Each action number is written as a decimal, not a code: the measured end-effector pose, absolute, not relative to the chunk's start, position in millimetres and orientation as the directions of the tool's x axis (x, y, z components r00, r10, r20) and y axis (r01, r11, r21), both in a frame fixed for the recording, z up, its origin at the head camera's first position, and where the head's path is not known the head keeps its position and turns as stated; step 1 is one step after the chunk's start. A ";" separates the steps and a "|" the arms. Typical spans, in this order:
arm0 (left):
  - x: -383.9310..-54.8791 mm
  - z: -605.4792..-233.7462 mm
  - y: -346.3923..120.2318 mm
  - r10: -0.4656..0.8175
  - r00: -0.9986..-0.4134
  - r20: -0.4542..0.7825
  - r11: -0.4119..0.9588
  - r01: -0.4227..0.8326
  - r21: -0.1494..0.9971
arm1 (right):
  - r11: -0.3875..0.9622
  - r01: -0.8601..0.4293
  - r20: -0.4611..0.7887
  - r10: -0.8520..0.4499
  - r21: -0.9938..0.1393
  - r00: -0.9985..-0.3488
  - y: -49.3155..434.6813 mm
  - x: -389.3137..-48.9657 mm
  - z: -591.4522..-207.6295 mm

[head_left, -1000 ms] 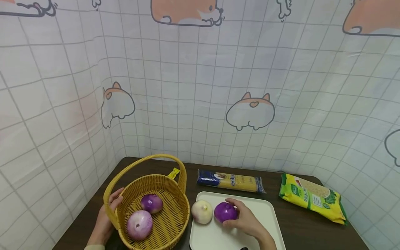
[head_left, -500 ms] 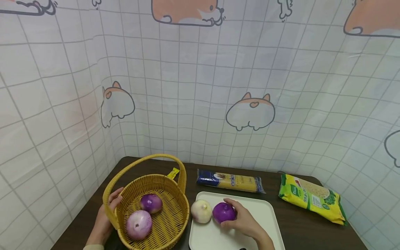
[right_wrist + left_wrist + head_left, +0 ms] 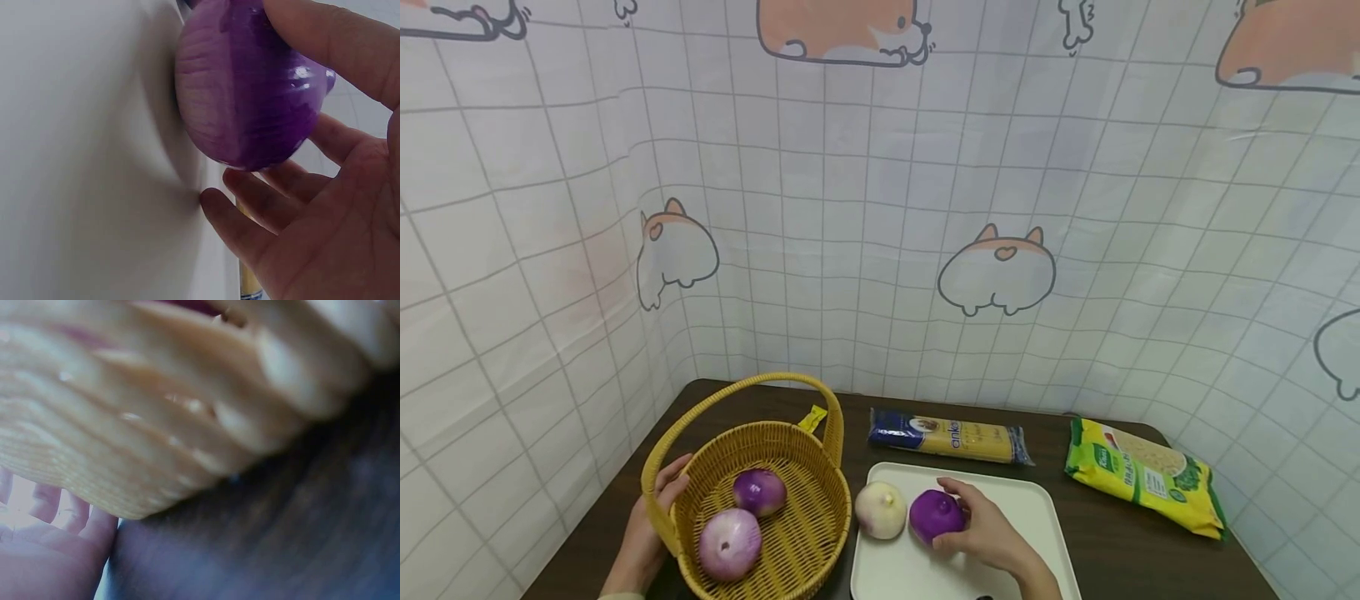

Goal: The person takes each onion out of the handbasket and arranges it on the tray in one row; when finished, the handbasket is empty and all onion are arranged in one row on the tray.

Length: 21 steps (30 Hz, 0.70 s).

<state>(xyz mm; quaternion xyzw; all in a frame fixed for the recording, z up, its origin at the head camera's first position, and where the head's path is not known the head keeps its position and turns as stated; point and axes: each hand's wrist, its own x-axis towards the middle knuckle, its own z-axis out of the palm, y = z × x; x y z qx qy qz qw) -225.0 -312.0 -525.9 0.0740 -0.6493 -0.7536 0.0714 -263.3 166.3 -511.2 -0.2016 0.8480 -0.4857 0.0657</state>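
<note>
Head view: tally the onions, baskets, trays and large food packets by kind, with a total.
Onions: 4
Baskets: 1
Trays: 1
Large food packets: 2
Total: 8

The person's left hand [image 3: 642,533] and right hand [image 3: 988,529] are bare, the fingers [image 3: 240,231] slim with rounded tips. Fine creases line the right palm [image 3: 344,250]. A plain cream cuff [image 3: 622,596] shows at the near left.
</note>
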 end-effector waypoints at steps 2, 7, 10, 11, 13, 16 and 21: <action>-224.7 -525.1 -311.7 -0.202 -0.979 -0.017 -0.145 0.013 0.989 | 0.453 -0.284 0.088 -0.407 -0.845 -0.909 167.9 -262.8 -509.7; -227.8 -529.3 -313.2 -0.206 -0.978 -0.024 -0.151 0.008 0.988 | 0.461 -0.279 0.077 -0.410 -0.842 -0.909 170.8 -262.6 -507.6; -228.7 -530.7 -313.7 -0.208 -0.978 -0.032 -0.160 0.001 0.987 | 0.465 -0.274 0.059 -0.425 -0.842 -0.903 172.0 -263.2 -507.4; -228.7 -530.8 -313.7 -0.207 -0.978 -0.034 -0.164 0.001 0.986 | 0.459 -0.271 0.053 -0.433 -0.846 -0.900 172.2 -263.3 -507.3; -228.3 -530.7 -313.5 -0.203 -0.979 -0.033 -0.168 0.002 0.986 | 0.444 -0.267 0.046 -0.448 -0.855 -0.893 172.4 -263.8 -507.7; -227.2 -529.6 -313.0 -0.196 -0.980 -0.028 -0.173 0.006 0.985 | 0.423 -0.263 0.043 -0.462 -0.867 -0.886 172.3 -264.4 -508.6; -226.4 -526.6 -312.6 -0.194 -0.980 -0.034 -0.166 -0.001 0.986 | 0.408 -0.262 0.049 -0.462 -0.875 -0.885 171.7 -264.5 -509.3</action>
